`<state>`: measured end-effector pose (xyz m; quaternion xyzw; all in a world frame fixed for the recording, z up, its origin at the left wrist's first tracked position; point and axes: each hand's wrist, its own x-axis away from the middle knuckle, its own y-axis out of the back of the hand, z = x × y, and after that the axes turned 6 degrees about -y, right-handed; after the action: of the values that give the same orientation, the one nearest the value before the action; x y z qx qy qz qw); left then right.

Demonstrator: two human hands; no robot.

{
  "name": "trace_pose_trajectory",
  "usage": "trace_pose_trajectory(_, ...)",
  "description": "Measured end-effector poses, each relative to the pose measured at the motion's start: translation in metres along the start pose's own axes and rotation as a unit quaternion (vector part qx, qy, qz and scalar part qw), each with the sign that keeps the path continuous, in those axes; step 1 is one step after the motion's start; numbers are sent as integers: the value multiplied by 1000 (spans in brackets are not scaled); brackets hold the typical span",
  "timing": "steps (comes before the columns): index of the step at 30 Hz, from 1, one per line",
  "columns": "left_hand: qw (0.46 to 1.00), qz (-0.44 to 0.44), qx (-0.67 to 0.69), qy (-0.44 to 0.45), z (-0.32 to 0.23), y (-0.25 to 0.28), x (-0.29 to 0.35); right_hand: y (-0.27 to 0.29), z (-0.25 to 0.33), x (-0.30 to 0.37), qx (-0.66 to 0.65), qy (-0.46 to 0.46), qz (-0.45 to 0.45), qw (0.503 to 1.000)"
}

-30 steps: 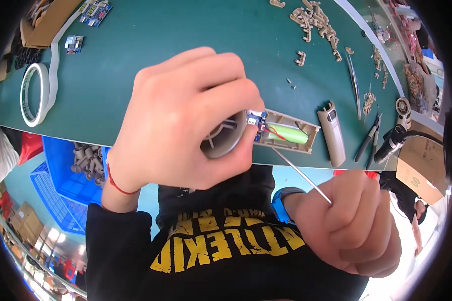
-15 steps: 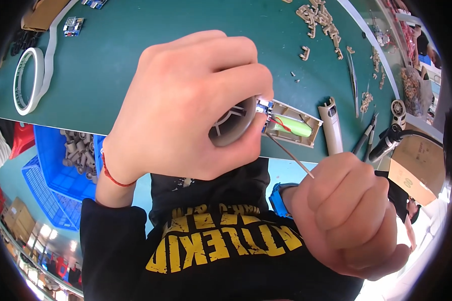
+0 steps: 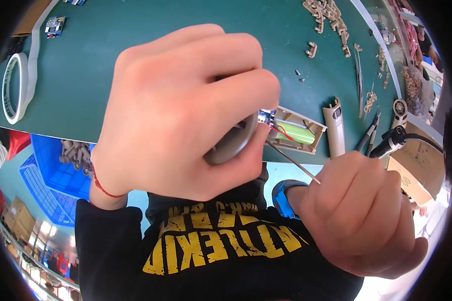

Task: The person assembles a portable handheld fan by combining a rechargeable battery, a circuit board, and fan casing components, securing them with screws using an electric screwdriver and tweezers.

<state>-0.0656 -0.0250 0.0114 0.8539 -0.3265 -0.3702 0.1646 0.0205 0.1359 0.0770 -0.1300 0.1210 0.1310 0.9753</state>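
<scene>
My left hand (image 3: 186, 110) is wrapped round the grey tubular head (image 3: 233, 145) of an opened handheld device. From it a beige half-shell handle (image 3: 314, 146) extends to the right, with a green cylindrical battery (image 3: 296, 132) and red wires inside. A small blue circuit board (image 3: 266, 117) shows just beside my left fingertips. My right hand (image 3: 359, 210) is closed on a thin metal rod-like tool (image 3: 296, 164); its far tip is close to the board and wires by my left thumb. Whether the tip touches them I cannot tell.
A beige handle cover (image 3: 335, 128), pliers (image 3: 369, 134), tweezers (image 3: 359, 85) and a black corded tool (image 3: 388, 142) lie to the right. Small beige parts (image 3: 331, 17) are heaped beyond. At left are a white tape roll (image 3: 15, 88) and a blue crate (image 3: 55, 165) of grey parts.
My left hand has shifted slightly left and down in the picture, and my right hand slightly right and down. Both keep their grips, and the tool tip stays by the board.
</scene>
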Motion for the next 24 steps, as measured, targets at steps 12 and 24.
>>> trace_pose_trajectory(12, 998, 28, -9, -53, 3, 5, -1, 3, -18, -5, -14, -11, -90, 996)
trace_pose_trajectory(24, 994, 82, -46, -53, -8, 5, -15, 15, -10, -1, -104, -6, 53, 993)
